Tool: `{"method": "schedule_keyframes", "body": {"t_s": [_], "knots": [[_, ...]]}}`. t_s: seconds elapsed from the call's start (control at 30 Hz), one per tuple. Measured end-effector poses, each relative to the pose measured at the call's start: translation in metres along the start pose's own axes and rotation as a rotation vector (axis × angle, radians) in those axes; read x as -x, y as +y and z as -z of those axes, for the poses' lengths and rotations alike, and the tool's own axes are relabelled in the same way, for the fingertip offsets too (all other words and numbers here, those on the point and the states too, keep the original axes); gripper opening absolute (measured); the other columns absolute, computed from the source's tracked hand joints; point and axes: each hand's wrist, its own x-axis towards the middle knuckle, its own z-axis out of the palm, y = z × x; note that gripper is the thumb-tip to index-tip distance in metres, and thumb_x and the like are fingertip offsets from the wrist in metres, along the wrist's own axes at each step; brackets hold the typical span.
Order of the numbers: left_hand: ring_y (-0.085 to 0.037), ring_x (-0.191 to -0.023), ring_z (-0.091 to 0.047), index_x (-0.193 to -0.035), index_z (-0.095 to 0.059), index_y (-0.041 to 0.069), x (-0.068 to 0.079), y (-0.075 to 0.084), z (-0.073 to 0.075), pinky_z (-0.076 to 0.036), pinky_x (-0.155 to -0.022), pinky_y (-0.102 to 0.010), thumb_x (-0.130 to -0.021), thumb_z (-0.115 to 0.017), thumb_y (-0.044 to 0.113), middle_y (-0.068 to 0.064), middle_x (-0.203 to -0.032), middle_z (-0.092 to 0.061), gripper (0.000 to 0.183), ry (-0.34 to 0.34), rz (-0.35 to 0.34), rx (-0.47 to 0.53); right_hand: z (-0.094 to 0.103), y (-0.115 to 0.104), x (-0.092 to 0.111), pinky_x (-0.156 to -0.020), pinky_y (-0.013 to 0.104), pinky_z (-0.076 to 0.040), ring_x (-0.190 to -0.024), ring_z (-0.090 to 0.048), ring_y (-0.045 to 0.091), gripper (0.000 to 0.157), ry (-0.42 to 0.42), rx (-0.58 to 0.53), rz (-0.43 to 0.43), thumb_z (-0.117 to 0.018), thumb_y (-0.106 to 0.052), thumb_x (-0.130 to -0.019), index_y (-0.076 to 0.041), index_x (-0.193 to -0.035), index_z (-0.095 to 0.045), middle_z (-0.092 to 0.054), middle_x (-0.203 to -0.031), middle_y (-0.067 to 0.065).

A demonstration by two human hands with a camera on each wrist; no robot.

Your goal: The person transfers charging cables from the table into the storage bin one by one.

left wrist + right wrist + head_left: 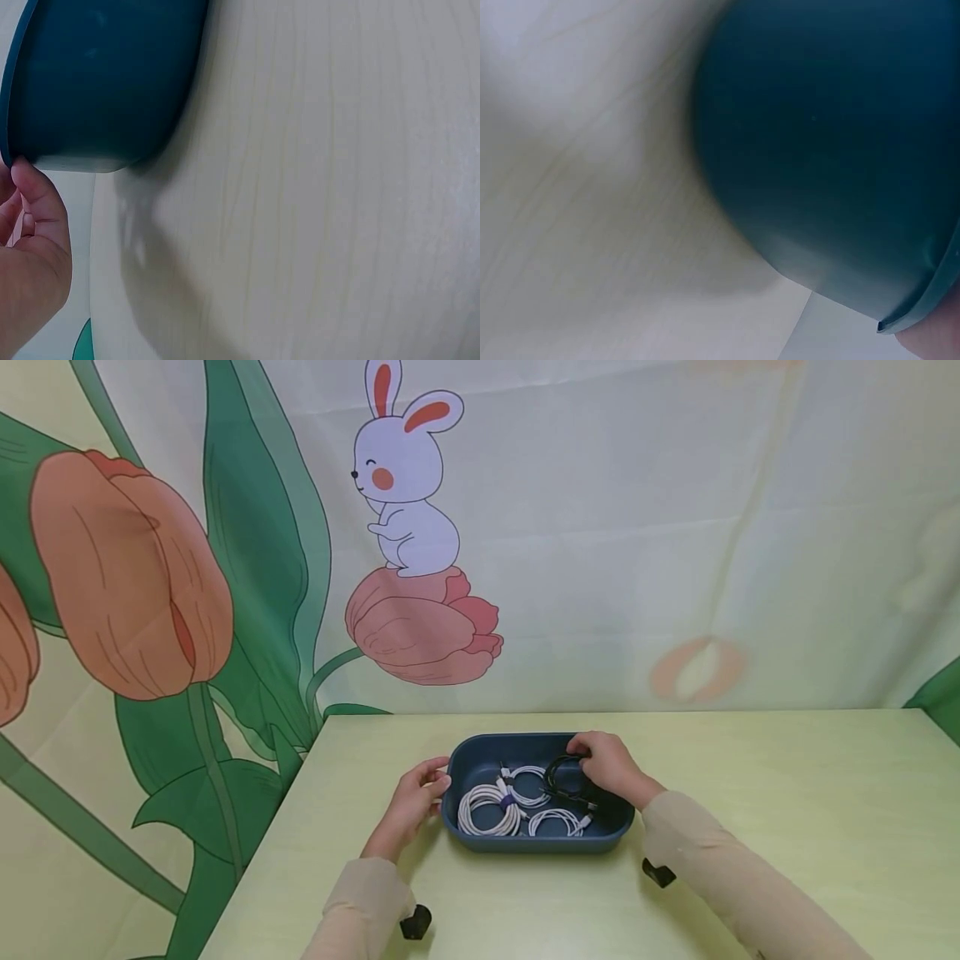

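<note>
A dark blue rectangular bin (480, 843) with rounded corners stands on the table. At its left end my left hand (410, 799) holds the rim between thumb and fingers; in the left wrist view the thumb (37, 191) meets the rim's edge. My right hand (609, 764) reaches over the right end into the bin, fingers curled at a coiled black cable (553, 778). Beside that cable lie a thick white cable coil (467, 817) with a purple tie (507, 801) and two thinner white cables, one coil (551, 815) at the front. The right wrist view shows mostly the bin's outer wall (825, 150).
The pale wood-grain table (750, 827) ends at a cloth backdrop (600, 568) printed with a rabbit and tulips. A small black wrist device (416, 922) is on the left sleeve, and another black device (659, 872) is on the right.
</note>
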Motion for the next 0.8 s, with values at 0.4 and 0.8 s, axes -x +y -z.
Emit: {"method": "schedule_keyframes", "body": {"t_s": [0.4,0.8], "knots": [[-0.013,-0.068,-0.050,-0.123,-0.049,0.006,-0.0010,-0.0007,-0.0006,-0.040,-0.055,-0.023,-0.088,-0.050,0.004,-0.005,-0.092,-0.044,0.036,0.008,-0.003,-0.002,0.0016,0.0012,-0.0051,-0.081,0.039,-0.045,-0.085,-0.056,0.025,0.026,-0.068,0.008,-0.021,-0.050,0.010,-0.075,0.001,-0.094,-0.064,-0.063,-0.090,0.013],[-0.013,-0.069,-0.048,-0.124,-0.048,0.007,-0.0007,-0.0007,0.0001,-0.041,-0.055,-0.022,-0.088,-0.050,0.006,-0.005,-0.094,-0.044,0.036,0.008,0.002,-0.004,0.0042,-0.0016,-0.0078,-0.079,0.038,-0.045,-0.080,-0.056,0.023,0.029,-0.110,0.021,-0.022,-0.047,0.012,-0.071,0.001,-0.090,-0.065,-0.063,-0.085,0.012]]}}
